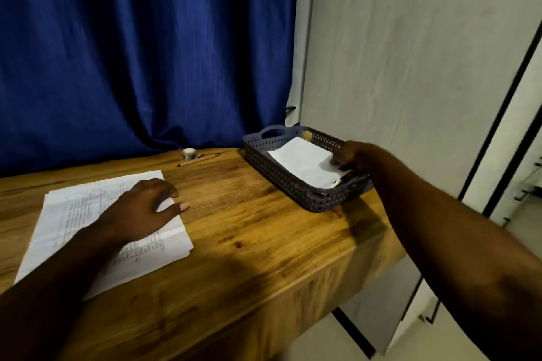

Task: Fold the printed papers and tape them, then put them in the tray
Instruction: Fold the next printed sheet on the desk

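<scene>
Right hand pinches the folded paper inside the tray; left hand rests open on the paper stack; the stack lies well left of the right hand, so the left is likely nearer for the next sheet.

Right hand: fingers mostly hidden behind knuckles; grip on folded paper unclear. Tray rim blurred just below them. Print on papers under left hand unreadable. Small roll beyond left fingers: too small to identify.
</scene>
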